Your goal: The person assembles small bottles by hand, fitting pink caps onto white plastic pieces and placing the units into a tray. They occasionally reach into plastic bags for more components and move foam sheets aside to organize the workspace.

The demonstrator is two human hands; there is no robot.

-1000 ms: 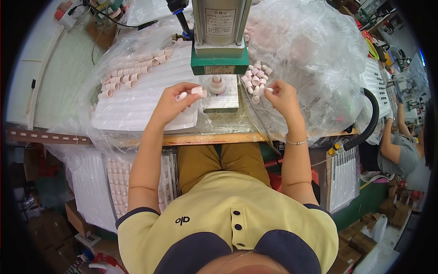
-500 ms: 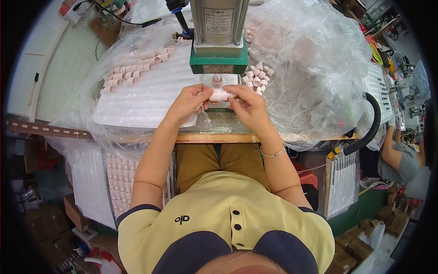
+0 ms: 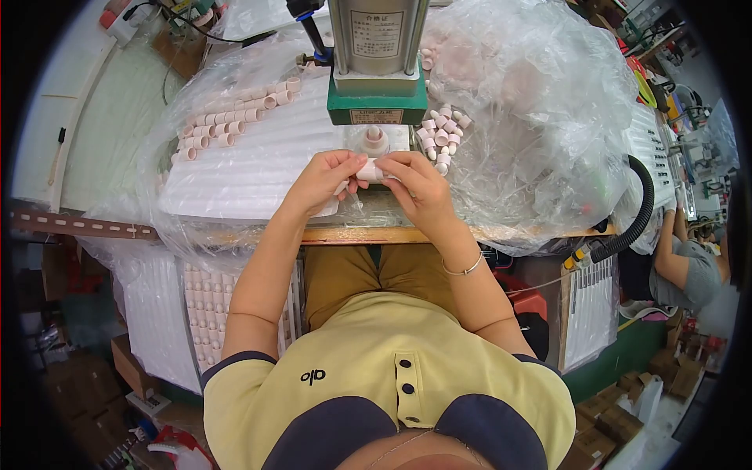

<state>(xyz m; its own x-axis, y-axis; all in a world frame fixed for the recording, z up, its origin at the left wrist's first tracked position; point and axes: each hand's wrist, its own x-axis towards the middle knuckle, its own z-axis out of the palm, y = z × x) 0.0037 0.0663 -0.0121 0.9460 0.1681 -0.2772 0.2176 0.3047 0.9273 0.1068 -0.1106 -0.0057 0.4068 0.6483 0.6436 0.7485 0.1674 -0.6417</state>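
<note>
A pale pink cylindrical piece [image 3: 371, 169] lies crosswise between my two hands. My left hand [image 3: 325, 182] pinches its left end, and a small whitish piece [image 3: 341, 187] shows by the curled fingers. At the other end, the fingers of my right hand [image 3: 419, 190] close around the piece and cover much of it. Just beyond my fingertips, a pink ring-shaped part with a rounded tip [image 3: 374, 139] sits upright under the green press head [image 3: 377, 104].
Pink cylinders [image 3: 227, 128] lie in rows on white foam [image 3: 251, 176] at the left. Loose pink and white pieces [image 3: 444, 133] are heaped right of the press, beside crumpled clear plastic [image 3: 540, 149]. A black hose [image 3: 644, 205] curves at the right; another person [image 3: 685, 270] sits beyond.
My right hand has shifted slightly left and now covers more of the pink piece. My left hand stays nearly in place. The part under the press shows more fully.
</note>
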